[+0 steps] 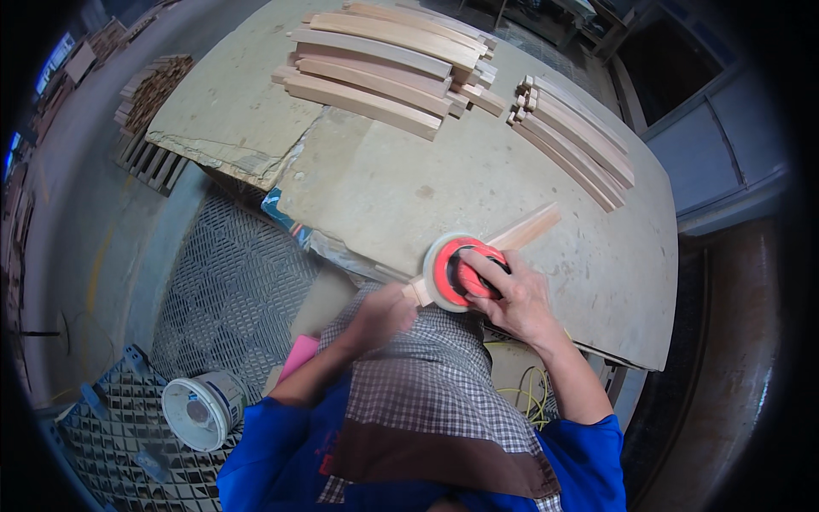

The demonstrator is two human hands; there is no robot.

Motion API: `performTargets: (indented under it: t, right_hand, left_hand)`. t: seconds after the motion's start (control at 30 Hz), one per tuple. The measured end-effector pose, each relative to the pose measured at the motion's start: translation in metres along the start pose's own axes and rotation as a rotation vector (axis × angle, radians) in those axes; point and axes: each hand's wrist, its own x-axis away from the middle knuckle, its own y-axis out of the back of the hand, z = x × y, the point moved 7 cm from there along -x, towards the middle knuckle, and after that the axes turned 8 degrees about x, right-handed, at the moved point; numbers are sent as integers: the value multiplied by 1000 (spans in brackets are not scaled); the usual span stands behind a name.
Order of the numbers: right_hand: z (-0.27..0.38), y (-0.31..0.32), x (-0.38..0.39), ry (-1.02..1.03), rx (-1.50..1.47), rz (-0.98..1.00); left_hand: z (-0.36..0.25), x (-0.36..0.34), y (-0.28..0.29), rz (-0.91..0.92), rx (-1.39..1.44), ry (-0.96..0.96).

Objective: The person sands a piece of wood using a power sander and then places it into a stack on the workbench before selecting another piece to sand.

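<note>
My right hand (516, 299) is wrapped round a red and black orbital sander (465, 271) with a pale round pad. The sander rests on a wooden strip (527, 229) that lies slantwise over the table's near edge. Its far end shows beyond the sander, and its notched near end sticks out toward my body. My left hand (382, 316), a little blurred, is closed on that near end. The sander hides the strip's middle.
Stacked wooden strips (367, 81) lie at the table's (375, 188) far side, with a smaller stack (572, 141) at right. The table's left edge is chipped. A white bucket (203, 412) stands on the floor at left. A yellow hose or cord (533, 392) loops under the table.
</note>
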Motion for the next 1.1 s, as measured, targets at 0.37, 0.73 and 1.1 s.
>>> performTargets:
  t: [0.37, 0.73, 1.1]
  right_hand:
    - [4, 4, 1, -130, -121, -40]
    - [-56, -3, -8, -380, -13, 11]
    - [-182, 18, -30, -569, 85, -43]
  left_hand:
    - [-9, 1, 3, 25, -775, -619]
    - [6, 27, 33, -128, 88, 223]
    - [-46, 30, -4, 18, -1218, -497]
